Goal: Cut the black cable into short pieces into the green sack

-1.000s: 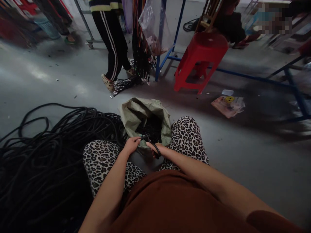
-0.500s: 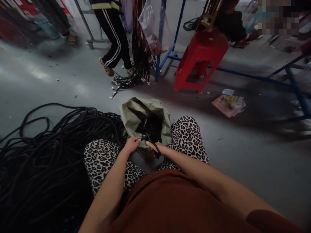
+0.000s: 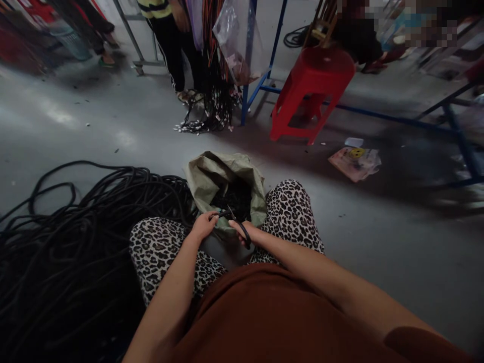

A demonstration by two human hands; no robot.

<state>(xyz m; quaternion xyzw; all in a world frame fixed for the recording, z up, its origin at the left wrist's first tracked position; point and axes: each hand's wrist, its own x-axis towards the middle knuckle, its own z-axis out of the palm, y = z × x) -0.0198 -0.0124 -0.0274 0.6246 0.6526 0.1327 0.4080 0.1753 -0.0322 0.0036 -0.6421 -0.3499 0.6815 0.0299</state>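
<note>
Between my knees, my left hand [image 3: 204, 225] pinches the end of a short black cable piece [image 3: 222, 215]. My right hand [image 3: 245, 233] is closed on black scissors [image 3: 239, 227], their blades meeting the cable piece by my left fingers. Both hands hover just over the near rim of an open green woven sack [image 3: 212, 176] filled with small dark cut pieces [image 3: 236, 195]. A big tangle of black cable [image 3: 75, 247] lies on the floor at my left side, beside my left leg.
A red plastic stool [image 3: 313, 85] stands beyond the sack beside a blue metal frame [image 3: 260, 75]. A person in striped trousers [image 3: 176, 50] stands by hanging cable bundles [image 3: 215, 75] and a clear plastic bag [image 3: 236, 35]. A flat packet [image 3: 355, 161] lies on the grey floor.
The person in striped trousers has walked farther away and to the right behind the hanging cables. My hands stay in place over the sack.
</note>
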